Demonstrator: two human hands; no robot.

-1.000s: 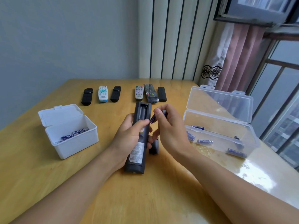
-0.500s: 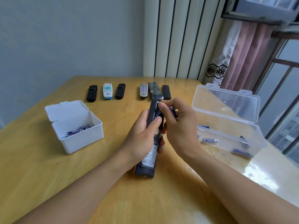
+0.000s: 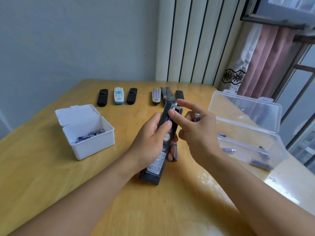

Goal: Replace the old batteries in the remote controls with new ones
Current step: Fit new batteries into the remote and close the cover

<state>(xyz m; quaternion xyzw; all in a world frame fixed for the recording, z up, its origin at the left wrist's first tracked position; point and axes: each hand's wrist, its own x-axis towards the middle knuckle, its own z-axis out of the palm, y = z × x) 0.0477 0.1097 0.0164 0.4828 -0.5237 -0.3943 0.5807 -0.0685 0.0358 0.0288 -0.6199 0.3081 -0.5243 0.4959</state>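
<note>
Nearest to us, our left hand (image 3: 150, 142) is wrapped around the dark remote (image 3: 161, 147), back side up and tilted off the table (image 3: 51, 184), with the thumb pinning the lower edge of the open battery bay. One battery (image 3: 173, 109) already sits at the far end of that bay. Our right hand (image 3: 196, 133) presses on it with the thumb while a second battery (image 3: 196, 117) is tucked upright in the curled fingers, the index finger stretched out free.

The seated cell could spring out if the thumb eases off too soon, we judge, and the spare (loosely held, it seems) could slip and roll.

A small dark piece (image 3: 174, 153), probably the bay cover, lies just behind the remote and could get knocked.

Farther right the clear box (image 3: 245, 126) holds loose batteries; left, the white box (image 3: 88, 133) holds others, easily mixed up. Six remotes (image 3: 132, 97) wait at the far edge.
</note>
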